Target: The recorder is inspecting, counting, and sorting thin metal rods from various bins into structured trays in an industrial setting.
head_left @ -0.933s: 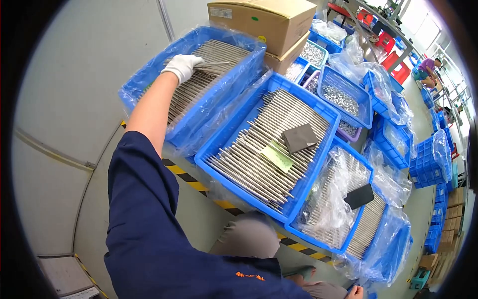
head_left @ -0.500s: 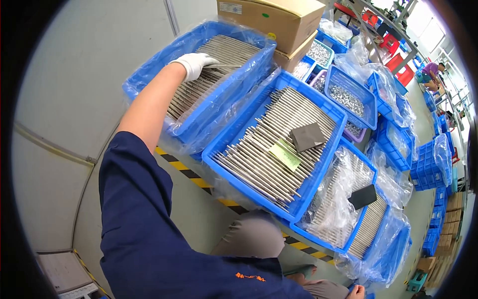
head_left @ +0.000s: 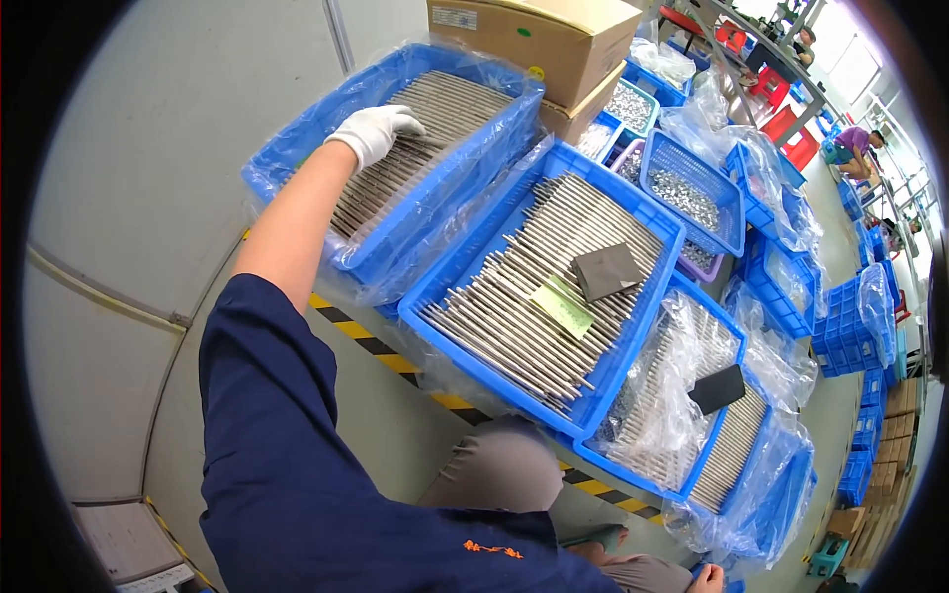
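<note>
My left hand (head_left: 368, 134), in a white glove, reaches over the far-left blue bin (head_left: 297, 170) lined with clear plastic. Its fingers are bent down at a metal rod (head_left: 427, 142) that lies across the layer of thin metal rods (head_left: 388, 188); the fingertips are partly hidden. A bare hand, my right hand (head_left: 708, 579), shows only in part at the lower edge beside my grey trouser leg, and its fingers cannot be made out. Nearer stands a blue tray (head_left: 504, 403) of similar rods, with a dark square pad (head_left: 607, 272) and a green paper slip (head_left: 563, 307) on top.
Cardboard boxes (head_left: 539, 44) stand behind the bins. To the right are more rod trays under plastic film (head_left: 662, 395), a black flat piece (head_left: 718, 389) and blue baskets (head_left: 697, 193) of small metal parts. Striped tape (head_left: 395, 363) marks the floor. People sit far off.
My left hand has shifted slightly and its fingers have bent further down. The rod that stuck out to the right from the fingers now sits lower, against the other rods.
</note>
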A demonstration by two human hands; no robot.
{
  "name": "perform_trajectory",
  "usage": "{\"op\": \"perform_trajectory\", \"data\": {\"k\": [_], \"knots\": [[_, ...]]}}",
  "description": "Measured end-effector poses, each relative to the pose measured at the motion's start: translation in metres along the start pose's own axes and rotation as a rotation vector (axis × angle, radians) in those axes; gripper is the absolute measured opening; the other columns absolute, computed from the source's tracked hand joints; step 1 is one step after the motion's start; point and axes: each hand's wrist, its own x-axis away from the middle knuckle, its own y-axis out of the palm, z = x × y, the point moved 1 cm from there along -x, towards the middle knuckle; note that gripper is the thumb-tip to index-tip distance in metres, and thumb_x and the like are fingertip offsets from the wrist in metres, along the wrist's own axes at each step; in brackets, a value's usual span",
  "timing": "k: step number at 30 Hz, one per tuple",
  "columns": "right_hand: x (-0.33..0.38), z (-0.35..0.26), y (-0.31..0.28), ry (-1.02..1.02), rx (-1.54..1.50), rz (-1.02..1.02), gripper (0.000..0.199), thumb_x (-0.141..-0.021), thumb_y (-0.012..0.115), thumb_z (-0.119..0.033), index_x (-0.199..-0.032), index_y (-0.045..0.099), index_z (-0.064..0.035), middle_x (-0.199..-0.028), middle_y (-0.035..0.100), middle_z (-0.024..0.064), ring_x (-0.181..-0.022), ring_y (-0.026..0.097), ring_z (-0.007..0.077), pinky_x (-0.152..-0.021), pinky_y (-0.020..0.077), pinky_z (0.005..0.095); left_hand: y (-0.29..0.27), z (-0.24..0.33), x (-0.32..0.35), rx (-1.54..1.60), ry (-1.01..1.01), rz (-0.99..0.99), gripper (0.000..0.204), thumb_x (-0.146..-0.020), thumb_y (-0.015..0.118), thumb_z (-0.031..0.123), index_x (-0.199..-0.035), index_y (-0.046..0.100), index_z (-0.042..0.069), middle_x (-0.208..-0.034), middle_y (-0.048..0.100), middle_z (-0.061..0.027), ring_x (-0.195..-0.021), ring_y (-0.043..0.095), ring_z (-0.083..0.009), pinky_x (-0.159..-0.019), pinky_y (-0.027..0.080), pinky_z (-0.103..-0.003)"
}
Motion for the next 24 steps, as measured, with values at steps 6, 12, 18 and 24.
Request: {"op": "perform_trajectory", "data": {"k": [6, 12, 18, 24], "knots": [[-0.004, 0.002, 0.001, 0.01, 0.002, -0.023, 0.035, -0.08, 0.05, -0.028, -0.089, 0.058, 0.0047, -0.085, 0.059, 0.0223, -0.079, 0.055, 0.0352, -0.071, 0.0428, 0.0381, 0.004, -0.01, 0.007, 0.163, 0.032, 0.094, 0.02, -0.069, 0.055, -0.003, -0.084, 0.061, 0.009, -0.094, 0.058, -0.0053, -0.09, 0.054, -0.0227, -0.08, 0.044, -0.028], [-0.004, -0.012, 0.0, -0.008, 0.027, -0.028, 0.035, -0.081, 0.048, -0.028, -0.091, 0.058, 0.0044, -0.087, 0.058, 0.0225, -0.08, 0.055, 0.0347, -0.072, 0.0423, 0.0375, -0.002, -0.002, 0.013, 0.153, -0.03, 0.07, 0.013, -0.073, 0.058, 0.0, -0.083, 0.062, 0.006, -0.097, 0.058, -0.0064, -0.088, 0.056, -0.0207, -0.079, 0.044, -0.026], [0.001, -0.012, -0.001, 0.005, 0.057, -0.03, 0.034, -0.082, 0.048, -0.027, -0.091, 0.058, 0.0043, -0.087, 0.058, 0.0214, -0.077, 0.055, 0.034, -0.07, 0.0424, 0.0371, -0.017, -0.055, -0.001, 0.388, -0.44, 0.284, 0.039, -0.084, 0.043, 0.034, -0.109, 0.054, 0.007, -0.109, 0.055, -0.0128, -0.102, 0.05, -0.0211, -0.087, 0.038, -0.03], [-0.005, -0.022, 0.008, 0.155, -0.387, -0.042, 0.022, -0.08, 0.049, -0.021, -0.078, 0.057, -0.0009, -0.072, 0.059, 0.0131, -0.066, 0.056, 0.0227, -0.061, 0.0431, 0.0323, 0.039, -0.095, -0.025, 0.252, -0.453, 0.051, 0.055, -0.084, 0.035, 0.043, -0.117, 0.045, 0.0, -0.124, 0.041, -0.0164, -0.114, 0.04, -0.0276, -0.095, 0.03, -0.036]]}}
